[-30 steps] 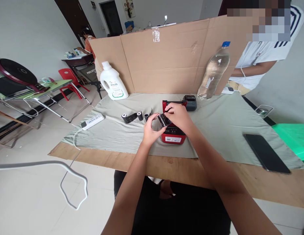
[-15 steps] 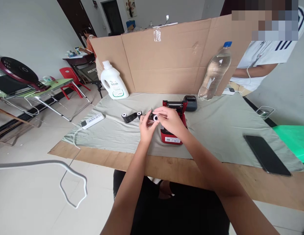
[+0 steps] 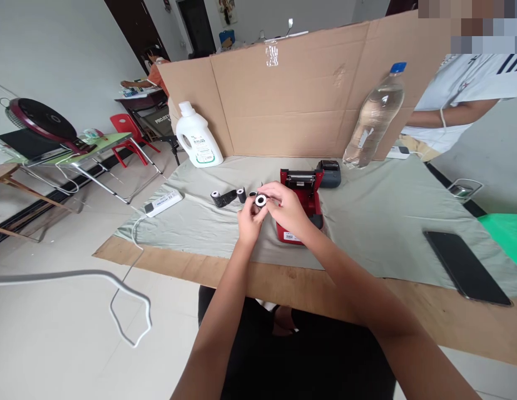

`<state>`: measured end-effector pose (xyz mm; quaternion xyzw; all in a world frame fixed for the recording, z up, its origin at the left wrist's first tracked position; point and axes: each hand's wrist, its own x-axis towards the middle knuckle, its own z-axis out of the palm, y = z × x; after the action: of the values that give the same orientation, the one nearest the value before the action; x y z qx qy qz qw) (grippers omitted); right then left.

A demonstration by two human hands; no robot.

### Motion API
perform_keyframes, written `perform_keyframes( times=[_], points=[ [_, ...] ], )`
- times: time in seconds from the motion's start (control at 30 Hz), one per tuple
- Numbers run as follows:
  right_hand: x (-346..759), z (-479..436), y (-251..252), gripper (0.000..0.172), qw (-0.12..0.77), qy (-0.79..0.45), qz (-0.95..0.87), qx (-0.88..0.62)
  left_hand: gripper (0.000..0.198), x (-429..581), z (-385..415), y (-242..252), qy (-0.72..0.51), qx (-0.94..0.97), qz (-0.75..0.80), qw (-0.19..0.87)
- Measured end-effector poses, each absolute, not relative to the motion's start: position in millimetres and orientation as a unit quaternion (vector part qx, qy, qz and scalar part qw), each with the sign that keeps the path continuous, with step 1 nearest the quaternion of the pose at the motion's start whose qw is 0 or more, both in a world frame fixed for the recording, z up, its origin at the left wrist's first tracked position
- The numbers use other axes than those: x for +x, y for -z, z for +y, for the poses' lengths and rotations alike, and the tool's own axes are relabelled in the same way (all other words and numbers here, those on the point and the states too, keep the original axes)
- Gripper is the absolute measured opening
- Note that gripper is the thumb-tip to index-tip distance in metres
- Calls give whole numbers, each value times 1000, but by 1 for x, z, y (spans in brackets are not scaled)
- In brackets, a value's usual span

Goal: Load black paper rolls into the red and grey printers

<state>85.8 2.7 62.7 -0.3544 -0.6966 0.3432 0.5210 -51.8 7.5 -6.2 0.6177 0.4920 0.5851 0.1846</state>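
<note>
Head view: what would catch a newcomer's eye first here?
The left hand and the right hand hold a small black roll over the cloth, close beside a red printer. Behind them stands a tall cardboard screen, with a clear bottle before its right part.

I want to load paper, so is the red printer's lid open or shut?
Open: the printer has its lid standing up at the back; the roll is outside, held by the left hand and right hand.
</note>
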Motion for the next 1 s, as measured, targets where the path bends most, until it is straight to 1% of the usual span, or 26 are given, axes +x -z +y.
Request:
perform_keyframes(
  times=[0.1, 0.13, 0.2, 0.3, 0.4, 0.53, 0.67, 0.73, 0.8, 0.83, 0.87, 0.93, 1.0],
  points=[
    [65, -15, -44, 38, 556, -207, -718, -365, 35, -88, 10, 1, -557, 631, 534, 83],
    [56, -24, -34, 40, 546, -183, -740, -347, 36, -105, 12, -1, -540, 635, 550, 60],
    [40, -45, -12, 40, 500, -169, -794, -302, 38, -142, 17, -2, -474, 642, 601, 42],
    [22, -74, 20, 37, 425, -180, -848, -260, 38, -189, 22, 4, -393, 612, 685, 45],
    [16, -87, 39, 36, 378, -200, -870, -245, 38, -212, 22, 17, -355, 578, 733, 55],
    [17, -84, 45, 34, 370, -229, -865, -251, 36, -213, 21, 32, -352, 551, 753, 70],
    [16, -80, 48, 34, 371, -247, -856, -262, 34, -209, 18, 34, -337, 539, 769, 67],
    [15, -80, 48, 34, 375, -248, -854, -261, 41, -208, 13, 28, -336, 522, 783, 52],
    [15, -80, 48, 33, 380, -250, -851, -264, 55, -205, 8, 19, -374, 488, 789, -13],
    [15, -80, 47, 33, 381, -251, -849, -265, 58, -202, 8, 13, -403, 476, 780, -54],
    [15, -81, 46, 32, 382, -252, -848, -266, 57, -198, 9, 8, -429, 475, 763, -88],
    [16, -81, 45, 32, 382, -254, -848, -265, 43, -186, 20, -2, -443, 523, 720, -110],
    [16, -81, 45, 32, 382, -251, -850, -262, 29, -169, 40, -6, -394, 611, 681, -90]
  ],
)
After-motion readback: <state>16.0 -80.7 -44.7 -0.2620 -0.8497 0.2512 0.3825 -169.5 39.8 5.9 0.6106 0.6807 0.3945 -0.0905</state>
